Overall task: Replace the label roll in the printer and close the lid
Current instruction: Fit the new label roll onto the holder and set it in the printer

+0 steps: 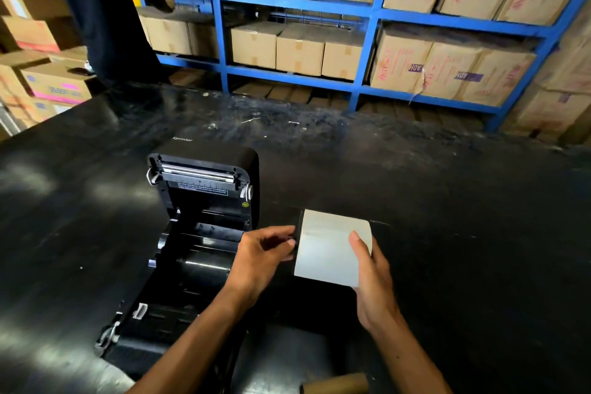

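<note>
Nearest me, at the bottom edge, a bare cardboard core (pixel 335 384) lies on the black table (pixel 463 201). Above it my right hand (pixel 374 281) clasps the white label roll (pixel 329 249) from its right side, thumb laid across the paper, holding it just right of the printer (pixel 192 249). My left hand (pixel 259 256) is at the roll's left end, fingertips pinched on a dark piece there that I cannot make out. Its lid (pixel 204 169) stands tilted back, the roll bay open. Beyond the table, blue shelving (pixel 367 41) holds cardboard boxes (pixel 297 48), and another person (pixel 105 9) stands at the left.
</note>
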Demonstrator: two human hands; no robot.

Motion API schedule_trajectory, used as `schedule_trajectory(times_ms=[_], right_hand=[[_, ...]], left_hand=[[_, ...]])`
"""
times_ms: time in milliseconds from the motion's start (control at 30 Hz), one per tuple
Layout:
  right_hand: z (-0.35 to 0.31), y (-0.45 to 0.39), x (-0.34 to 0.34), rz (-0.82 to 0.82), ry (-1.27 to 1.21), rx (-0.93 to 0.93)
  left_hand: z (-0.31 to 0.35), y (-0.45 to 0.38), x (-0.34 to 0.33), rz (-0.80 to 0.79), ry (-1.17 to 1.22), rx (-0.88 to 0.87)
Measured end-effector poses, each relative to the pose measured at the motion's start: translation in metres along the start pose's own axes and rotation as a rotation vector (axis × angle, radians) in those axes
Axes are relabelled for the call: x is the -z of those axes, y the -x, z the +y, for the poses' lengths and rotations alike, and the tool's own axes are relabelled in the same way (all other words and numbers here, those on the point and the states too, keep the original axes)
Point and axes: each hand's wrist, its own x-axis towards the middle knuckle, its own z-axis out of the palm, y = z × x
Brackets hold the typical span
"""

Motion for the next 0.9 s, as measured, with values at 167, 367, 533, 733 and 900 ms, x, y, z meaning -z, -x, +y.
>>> schedule_trajectory(times_ms=[167, 367, 533, 733, 900], right_hand=[[-0.002, 0.006, 0.000, -0.060, 0.023, 0.020], [0.017, 0.026, -0.024, -0.057, 0.013, 0.003], [0.005, 0.027, -0.043, -0.111, 0.026, 0.113], [0.016, 0.042, -0.092, -0.130, 0.029, 0.153], [0.031, 0.057, -0.148, -0.139, 0.056, 0.100]], left_hand=[[0.007, 0.011, 0.005, -0.010, -0.033, -0.025], [0.004, 0.027, 0.040, 0.017, -0.065, 0.020], [0.015, 0.023, 0.055, 0.024, -0.084, -0.034], [0.023, 0.031, 0.099, 0.044, 0.015, 0.043], [0.019, 0.040, 0.145, 0.053, -0.078, 0.018]])
